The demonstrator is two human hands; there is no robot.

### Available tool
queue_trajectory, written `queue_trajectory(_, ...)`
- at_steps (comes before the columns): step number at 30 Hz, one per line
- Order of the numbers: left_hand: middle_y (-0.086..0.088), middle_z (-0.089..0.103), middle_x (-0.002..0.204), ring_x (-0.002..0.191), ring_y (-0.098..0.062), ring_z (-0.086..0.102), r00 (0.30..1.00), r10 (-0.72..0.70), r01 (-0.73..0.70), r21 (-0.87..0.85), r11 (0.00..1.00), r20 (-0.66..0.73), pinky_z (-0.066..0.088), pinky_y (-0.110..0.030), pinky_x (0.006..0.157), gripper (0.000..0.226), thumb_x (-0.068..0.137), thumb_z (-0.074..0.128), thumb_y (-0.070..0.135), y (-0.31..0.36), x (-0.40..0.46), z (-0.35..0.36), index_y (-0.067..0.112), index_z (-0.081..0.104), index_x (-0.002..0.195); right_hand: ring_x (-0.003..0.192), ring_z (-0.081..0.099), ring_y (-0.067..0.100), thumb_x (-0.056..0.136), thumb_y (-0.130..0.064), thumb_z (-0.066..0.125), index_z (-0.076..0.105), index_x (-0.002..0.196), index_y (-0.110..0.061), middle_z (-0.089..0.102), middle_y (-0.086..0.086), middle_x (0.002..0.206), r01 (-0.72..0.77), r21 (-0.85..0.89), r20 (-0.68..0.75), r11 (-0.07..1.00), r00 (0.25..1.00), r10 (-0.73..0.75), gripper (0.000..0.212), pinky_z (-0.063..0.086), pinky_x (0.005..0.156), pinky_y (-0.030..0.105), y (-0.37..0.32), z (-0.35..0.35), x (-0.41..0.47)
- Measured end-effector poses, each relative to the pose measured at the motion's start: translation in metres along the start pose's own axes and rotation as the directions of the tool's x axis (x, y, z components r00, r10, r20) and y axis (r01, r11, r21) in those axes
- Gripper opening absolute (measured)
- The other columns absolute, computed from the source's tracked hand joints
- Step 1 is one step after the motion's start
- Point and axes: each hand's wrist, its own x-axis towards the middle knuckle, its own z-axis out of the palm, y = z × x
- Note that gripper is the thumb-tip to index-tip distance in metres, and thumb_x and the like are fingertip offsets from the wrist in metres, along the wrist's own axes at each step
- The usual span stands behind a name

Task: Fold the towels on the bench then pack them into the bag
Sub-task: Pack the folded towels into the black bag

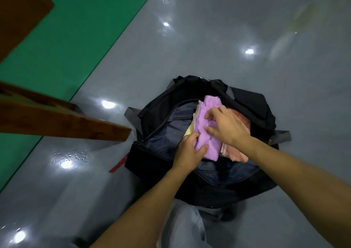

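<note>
A black bag [163, 160] lies unzipped on the grey floor below me. Inside it, a folded purple towel [209, 115] lies on top of a pale yellow towel [190, 132], with a folded pink towel [241, 122] beside it on the right. My left hand [188, 151] grips the near left edge of the purple towel, thumb on top. Over the towel's middle, my right hand [228, 126] presses down with its fingers spread.
A wooden bench [62, 120] juts in from the left, its end close to the bag's left side. Grey straps [281, 136] stick out from the bag. A green floor strip [76, 39] runs along the left; glossy grey floor surrounds the bag.
</note>
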Motion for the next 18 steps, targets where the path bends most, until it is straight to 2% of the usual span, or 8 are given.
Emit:
queue_trajectory(3, 0.005, 0.059, 0.090, 0.078, -0.018, 0.056, 0.999, -0.029, 0.027, 0.067, 0.997, 0.019, 0.051, -0.035, 0.071, 0.027, 0.087, 0.072, 0.043, 0.005, -0.007, -0.022, 0.026, 0.066, 0.107, 0.112, 0.053, 0.031, 0.090, -0.028, 0.076, 0.059, 0.126, -0.022, 0.052, 0.008, 0.124, -0.010, -0.055, 0.035, 0.998, 0.999, 0.012, 0.041, 0.050, 0.095, 0.043, -0.011, -0.011, -0.005)
queue_trajectory(6, 0.007, 0.070, 0.104, 0.091, -0.015, 0.067, 0.996, -0.082, 0.084, 0.073, 0.994, -0.032, 0.057, -0.037, 0.083, 0.030, 0.087, 0.071, 0.050, 0.020, -0.023, -0.051, 0.032, 0.067, 0.110, 0.116, 0.054, 0.032, 0.095, -0.030, 0.070, 0.056, 0.133, -0.021, 0.052, 0.009, 0.128, -0.016, -0.108, 0.052, 0.994, 0.998, 0.022, 0.042, 0.049, 0.094, 0.041, -0.026, -0.029, -0.022)
queue_trajectory(8, 0.013, 0.073, 0.102, 0.091, -0.009, 0.070, 0.996, -0.067, 0.071, 0.063, 0.995, -0.060, 0.059, -0.039, 0.084, 0.033, 0.084, 0.067, 0.055, 0.035, -0.037, -0.075, 0.031, 0.067, 0.106, 0.117, 0.057, 0.031, 0.097, -0.034, 0.069, 0.056, 0.136, -0.022, 0.053, 0.008, 0.132, -0.019, -0.116, 0.045, 0.993, 0.999, 0.025, 0.043, 0.050, 0.094, 0.039, -0.041, -0.048, -0.038)
queue_trajectory(11, 0.018, 0.072, 0.094, 0.081, 0.003, 0.069, 0.997, -0.021, 0.025, 0.066, 0.998, -0.068, 0.062, -0.040, 0.080, 0.027, 0.086, 0.065, 0.057, 0.061, -0.066, -0.115, 0.034, 0.068, 0.101, 0.118, 0.058, 0.031, 0.097, -0.040, 0.067, 0.055, 0.135, -0.023, 0.054, 0.007, 0.133, 0.021, -0.162, 0.045, 0.986, 0.999, -0.014, 0.043, 0.052, 0.095, 0.046, -0.072, -0.080, -0.067)
queue_trajectory(18, 0.017, 0.074, 0.084, 0.074, -0.001, 0.069, 0.969, 0.119, -0.101, 0.093, 0.990, -0.216, 0.061, -0.039, 0.076, 0.016, 0.090, 0.069, 0.048, 0.135, -0.152, -0.213, 0.033, 0.070, 0.093, 0.119, 0.056, 0.024, 0.099, -0.042, 0.062, 0.054, 0.131, -0.026, 0.054, 0.000, 0.129, 0.174, -0.215, -0.001, 0.961, 0.984, -0.178, 0.037, 0.051, 0.097, 0.045, -0.181, -0.162, -0.134)
